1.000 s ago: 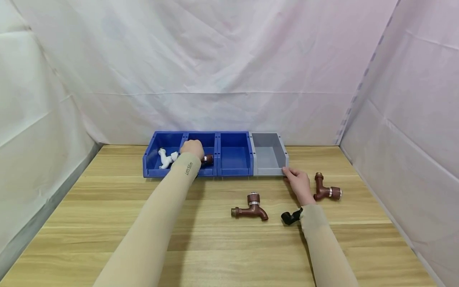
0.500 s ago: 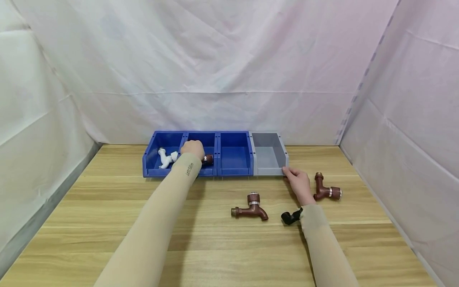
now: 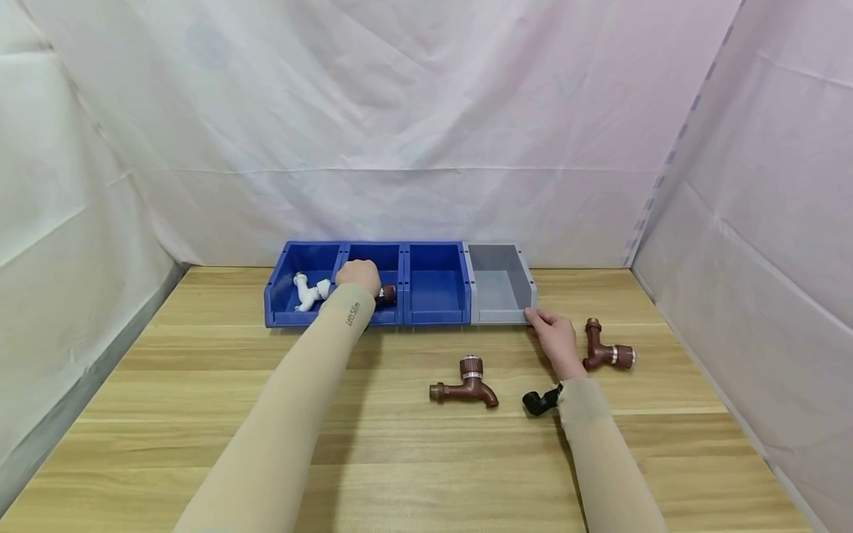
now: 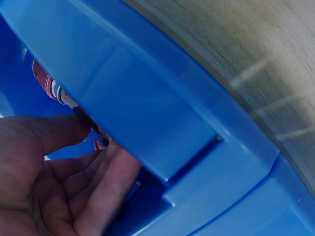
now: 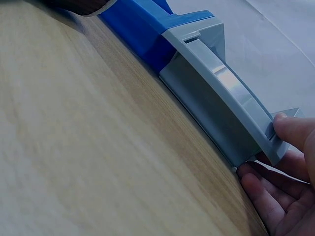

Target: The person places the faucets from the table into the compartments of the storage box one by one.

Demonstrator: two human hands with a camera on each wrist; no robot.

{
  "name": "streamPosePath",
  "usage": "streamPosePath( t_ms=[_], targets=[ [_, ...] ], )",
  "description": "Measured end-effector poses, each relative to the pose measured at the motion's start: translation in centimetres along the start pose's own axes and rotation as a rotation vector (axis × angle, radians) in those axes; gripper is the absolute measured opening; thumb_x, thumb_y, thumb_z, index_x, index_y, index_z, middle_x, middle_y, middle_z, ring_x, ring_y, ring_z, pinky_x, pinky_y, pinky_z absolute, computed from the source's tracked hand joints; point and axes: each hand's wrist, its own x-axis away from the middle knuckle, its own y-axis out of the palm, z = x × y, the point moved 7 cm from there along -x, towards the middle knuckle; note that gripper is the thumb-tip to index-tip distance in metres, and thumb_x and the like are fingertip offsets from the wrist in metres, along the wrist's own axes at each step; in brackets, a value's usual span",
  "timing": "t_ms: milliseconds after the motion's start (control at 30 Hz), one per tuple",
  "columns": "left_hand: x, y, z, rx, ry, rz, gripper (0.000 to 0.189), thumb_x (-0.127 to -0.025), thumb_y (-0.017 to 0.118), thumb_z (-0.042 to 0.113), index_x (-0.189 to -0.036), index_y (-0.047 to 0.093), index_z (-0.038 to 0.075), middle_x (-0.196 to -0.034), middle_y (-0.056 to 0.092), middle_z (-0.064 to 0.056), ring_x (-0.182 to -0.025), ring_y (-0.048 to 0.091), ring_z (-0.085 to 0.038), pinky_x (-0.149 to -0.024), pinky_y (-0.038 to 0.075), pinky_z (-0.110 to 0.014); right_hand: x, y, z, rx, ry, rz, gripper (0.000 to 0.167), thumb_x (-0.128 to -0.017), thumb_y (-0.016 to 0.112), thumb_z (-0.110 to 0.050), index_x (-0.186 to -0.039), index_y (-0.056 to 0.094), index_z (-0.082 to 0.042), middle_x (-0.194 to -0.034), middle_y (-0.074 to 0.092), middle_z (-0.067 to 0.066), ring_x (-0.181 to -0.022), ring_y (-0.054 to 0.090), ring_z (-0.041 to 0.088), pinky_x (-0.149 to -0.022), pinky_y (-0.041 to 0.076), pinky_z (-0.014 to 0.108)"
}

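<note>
My left hand (image 3: 360, 276) reaches down into the second blue bin (image 3: 386, 318) from the left. There its thumb and fingers grip a brown faucet (image 3: 387, 294), whose ribbed knob (image 4: 43, 81) shows past the thumb in the left wrist view; the hand and the bin's front wall hide most of the body. At the row's right end, my right hand (image 3: 558, 344) pinches the front corner of the grey bin (image 3: 503, 317), thumb on the rim and fingers below. In the leftmost blue bin (image 3: 283, 320) lies a white faucet (image 3: 308, 294).
On the wooden table (image 3: 400, 459) lie one brown faucet (image 3: 466, 392) in front of the bins and another brown faucet (image 3: 602, 355) right of my right hand. A black elbow-shaped piece (image 3: 541, 403) is partly under the right sleeve. A third blue bin (image 3: 436, 318) adjoins the grey one.
</note>
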Motion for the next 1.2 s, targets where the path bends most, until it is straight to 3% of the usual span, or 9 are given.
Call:
streamPosePath(
  t_ms=[367,600,967,1200],
  targets=[
    [-0.37,0.43,0.02,-0.056,-0.006,-0.009,0.024,-0.098,0.052,0.017,-0.111,0.07,0.005,-0.112,0.066,-0.017,-0.097,0.062,-0.032,-0.066,0.053,-0.041,0.01,0.15,-0.3,-0.012,-0.01,-0.007,0.062,-0.096,0.056,-0.046,-0.136,0.053,0.002,-0.136,0.054,0.019,-0.115,0.059,0.03,-0.102,0.039,0.037],
    [-0.03,0.78,0.04,-0.104,0.001,-0.008,0.024,-0.1,0.051,0.018,-0.109,0.07,0.008,-0.107,0.067,-0.014,-0.085,0.06,-0.024,-0.057,0.045,-0.033,0.04,0.21,-0.12,-0.011,-0.006,-0.008,0.061,-0.096,0.058,-0.046,-0.135,0.055,0.001,-0.135,0.055,0.019,-0.113,0.06,0.03,-0.102,0.039,0.037],
    [0.54,0.59,0.22,-0.098,0.001,-0.001,0.024,-0.098,0.054,0.018,-0.113,0.069,0.007,-0.11,0.066,-0.015,-0.093,0.062,-0.028,-0.061,0.048,-0.036,0.03,0.2,-0.11,-0.003,-0.001,-0.016,0.063,-0.096,0.057,-0.047,-0.136,0.053,0.001,-0.136,0.054,0.019,-0.114,0.059,0.031,-0.103,0.038,0.037],
    [0.26,0.91,-0.53,-0.054,-0.001,-0.016,0.027,-0.097,0.056,0.017,-0.118,0.067,0.004,-0.115,0.064,-0.019,-0.101,0.062,-0.034,-0.072,0.054,-0.044,-0.13,0.79,-0.36,-0.008,-0.018,-0.027,0.063,-0.096,0.056,-0.047,-0.136,0.053,0.002,-0.136,0.054,0.019,-0.114,0.059,0.031,-0.101,0.04,0.037]
  ],
)
